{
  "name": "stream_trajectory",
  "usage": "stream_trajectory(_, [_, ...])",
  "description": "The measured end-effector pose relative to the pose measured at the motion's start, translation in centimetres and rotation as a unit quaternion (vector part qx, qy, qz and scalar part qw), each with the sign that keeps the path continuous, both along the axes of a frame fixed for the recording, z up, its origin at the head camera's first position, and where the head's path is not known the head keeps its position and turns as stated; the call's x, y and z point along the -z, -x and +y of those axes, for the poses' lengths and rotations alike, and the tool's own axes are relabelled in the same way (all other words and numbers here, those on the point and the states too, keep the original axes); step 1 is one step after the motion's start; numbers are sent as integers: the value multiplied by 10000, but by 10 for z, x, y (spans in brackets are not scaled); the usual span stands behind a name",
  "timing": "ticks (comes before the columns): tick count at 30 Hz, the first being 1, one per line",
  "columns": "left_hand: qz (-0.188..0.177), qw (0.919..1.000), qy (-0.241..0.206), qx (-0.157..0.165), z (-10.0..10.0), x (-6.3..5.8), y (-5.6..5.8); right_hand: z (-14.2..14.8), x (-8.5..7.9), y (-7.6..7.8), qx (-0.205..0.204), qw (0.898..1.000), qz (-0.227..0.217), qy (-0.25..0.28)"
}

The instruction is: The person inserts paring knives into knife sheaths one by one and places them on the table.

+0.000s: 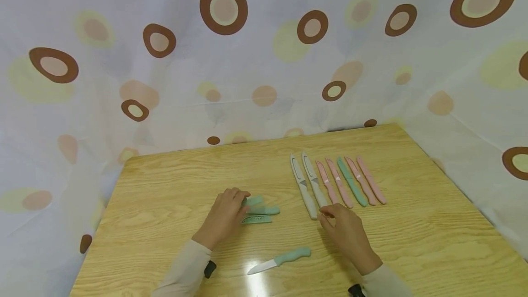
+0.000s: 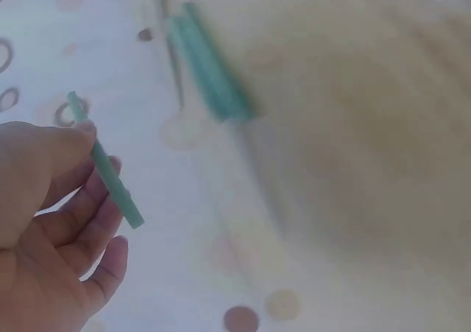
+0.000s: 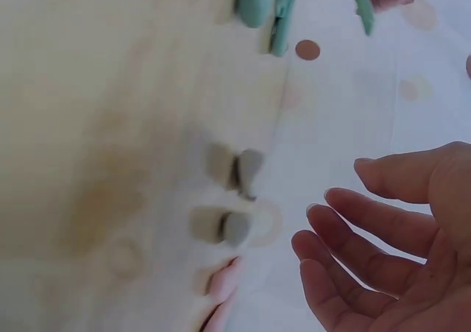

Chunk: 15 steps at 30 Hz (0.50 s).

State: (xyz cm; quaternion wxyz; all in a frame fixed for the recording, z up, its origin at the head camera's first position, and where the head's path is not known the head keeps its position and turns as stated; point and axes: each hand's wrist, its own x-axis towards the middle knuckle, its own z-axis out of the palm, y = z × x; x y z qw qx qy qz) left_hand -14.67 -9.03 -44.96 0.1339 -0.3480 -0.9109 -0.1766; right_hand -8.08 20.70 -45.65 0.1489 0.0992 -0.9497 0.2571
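Note:
My left hand (image 1: 226, 214) pinches a thin pale-green strip (image 2: 107, 170), which looks like a knife sheath, between thumb and fingers. Around that hand in the head view are a green handle (image 1: 272, 210), a perforated green sheath (image 1: 257, 219) and another green piece (image 1: 255, 200); the hand partly hides them. Nearer me lies an unsheathed knife (image 1: 293, 255), its green handle to the right and pale blade to the left. My right hand (image 1: 344, 230) is by the handle ends of two white knives (image 1: 306, 198); its fingers are loosely bent and hold nothing in the right wrist view.
Right of the white knives, several pink knives (image 1: 339, 182) and one green knife (image 1: 352, 181) lie in a slanted row on the wooden table (image 1: 433, 223). A patterned cloth (image 1: 264, 58) hangs behind the table and at its sides.

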Motion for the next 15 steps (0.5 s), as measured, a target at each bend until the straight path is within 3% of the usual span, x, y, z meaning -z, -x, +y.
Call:
stream_trajectory(3, [234,9986,-468,2,-6,-16,2,-14,-8,14,-149,9999,38,-10])
stream_trajectory(6, [212,9979,-613,35,-12,-26,1,-32,-16,29,-315,9995,-53,-74])
stream_trajectory(11, [214,9983,-530,-82,-26,-34,-6,-63,-24,51,-712,9966,-386,-159])
stream_trajectory(15, [294,9975,-596,-227,-37,-38,-8,-84,-21,64,-1022,9928,-617,35])
